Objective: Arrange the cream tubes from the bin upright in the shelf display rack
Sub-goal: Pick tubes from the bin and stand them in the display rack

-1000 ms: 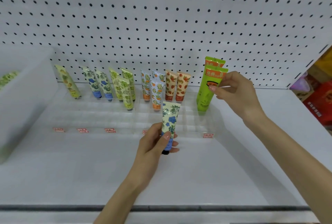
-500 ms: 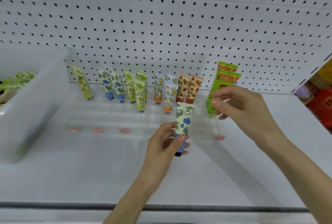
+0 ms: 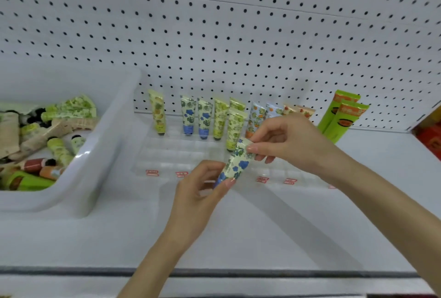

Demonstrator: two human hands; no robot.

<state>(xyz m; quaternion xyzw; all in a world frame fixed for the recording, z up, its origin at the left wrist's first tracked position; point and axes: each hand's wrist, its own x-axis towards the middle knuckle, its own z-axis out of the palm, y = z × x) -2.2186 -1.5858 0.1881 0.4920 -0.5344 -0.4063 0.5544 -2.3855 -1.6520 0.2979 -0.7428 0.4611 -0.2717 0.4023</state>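
A cream tube with blue flowers (image 3: 235,165) is held tilted above the front of the clear display rack (image 3: 176,154). My left hand (image 3: 202,192) grips its lower cap end. My right hand (image 3: 286,140) pinches its upper crimped end. Several tubes stand upright in the rack's back rows: a yellow one (image 3: 158,115), two blue-flowered ones (image 3: 196,118), green ones (image 3: 229,121), orange-patterned ones partly hidden behind my right hand, and two tall green tubes (image 3: 340,118) at the right. The white bin (image 3: 100,154) at the left holds several loose tubes (image 3: 47,135).
A white pegboard wall (image 3: 214,35) closes the back of the shelf. The shelf's front edge (image 3: 238,272) runs along the bottom. Red packages (image 3: 429,135) sit beyond the shelf's right end. Small red price labels (image 3: 152,173) line the rack's front.
My right hand left the tall green tubes and came over to pinch the top of the blue-flowered tube. The view swung left, bringing the bin into sight.
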